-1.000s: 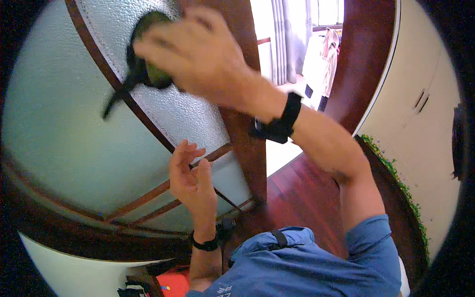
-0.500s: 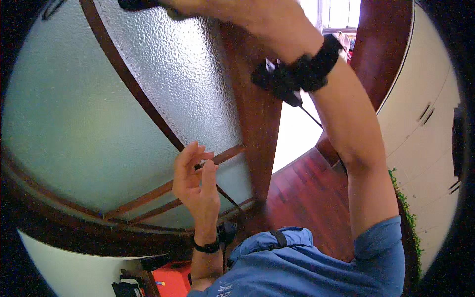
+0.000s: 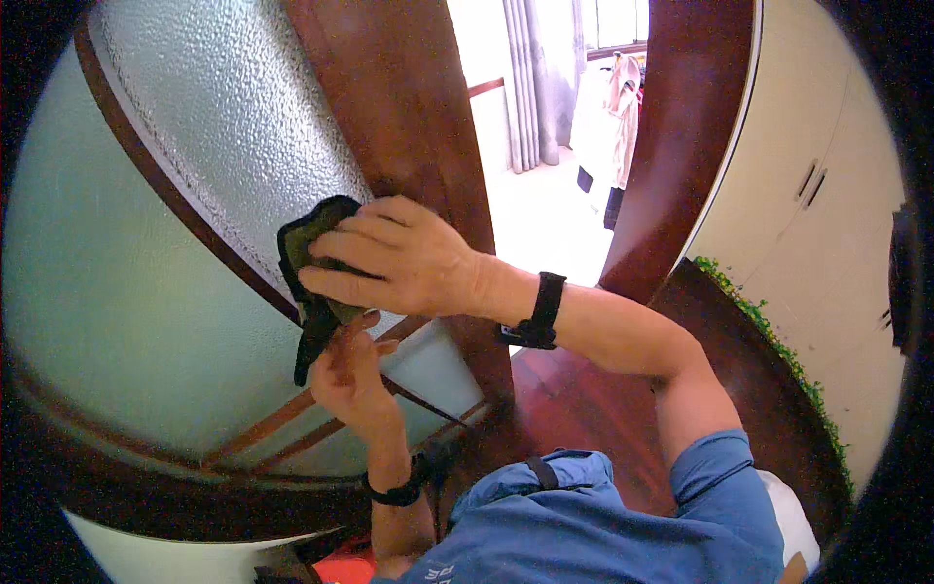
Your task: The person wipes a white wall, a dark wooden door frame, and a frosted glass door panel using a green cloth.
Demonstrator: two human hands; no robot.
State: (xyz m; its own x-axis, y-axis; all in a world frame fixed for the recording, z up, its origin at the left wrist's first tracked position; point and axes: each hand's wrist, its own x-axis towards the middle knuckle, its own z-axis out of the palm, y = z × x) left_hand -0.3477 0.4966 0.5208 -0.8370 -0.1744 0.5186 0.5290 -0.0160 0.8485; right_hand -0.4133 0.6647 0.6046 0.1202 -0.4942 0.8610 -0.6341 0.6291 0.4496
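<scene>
In front of the textured glass panel (image 3: 229,88), my right hand (image 3: 409,258) is closed on an olive-green cloth with a black edge (image 3: 313,232), its fingers laid across the front. My left hand (image 3: 360,384) meets the cloth's lower end from below. Its thumb and fingertips are drawn together there, though part of the grip is hidden behind the fabric. A black strap circles each wrist. Just right of the cloth stands the brown wooden door frame (image 3: 413,88).
Beyond the doorway lies a bright room with a grey curtain (image 3: 530,88) and hanging clothes (image 3: 621,107). At right is a cream cabinet (image 3: 827,117), with a green leafy garland (image 3: 778,341) along its foot. Reddish wooden floor (image 3: 584,399) shows below my right forearm.
My right hand has come down from the top edge with the cloth to my left hand, which was raised with curved fingers. The view has shifted, showing more of the doorway.
</scene>
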